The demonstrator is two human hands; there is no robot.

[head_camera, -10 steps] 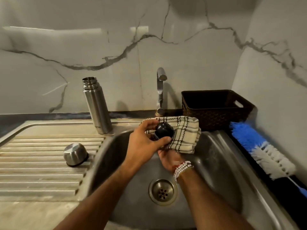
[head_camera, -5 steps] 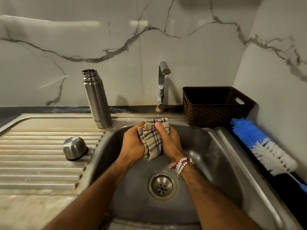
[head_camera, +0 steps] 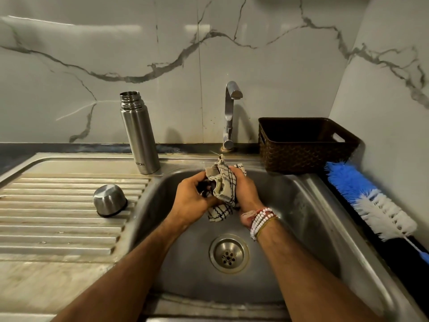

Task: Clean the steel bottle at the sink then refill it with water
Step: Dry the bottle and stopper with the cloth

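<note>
Steel bottle (head_camera: 140, 135) looks smooth, likely slippery wet; I'd grasp it mid-body; left hand (head_camera: 191, 202) grips a dark stopper (head_camera: 203, 190), right hand (head_camera: 245, 189) grips the cloth (head_camera: 224, 185) around it.

Single wide-angle view from a camera worn on the person's head, looking forward and steeply down into a steel sink (head_camera: 313, 205). The camera is close. Both forearms (head_camera: 130, 263) enter from the bottom edge, and the left hand (head_camera: 192, 201) and right hand (head_camera: 246, 191) meet round a checked cloth (head_camera: 224, 184) near the centre. The drain (head_camera: 228, 253) lies just below them. A marble wall (head_camera: 162, 54) faces the camera and fills the top half. The draining board (head_camera: 58, 205) runs off to the left. A side wall (head_camera: 394, 89) closes the right.
</note>
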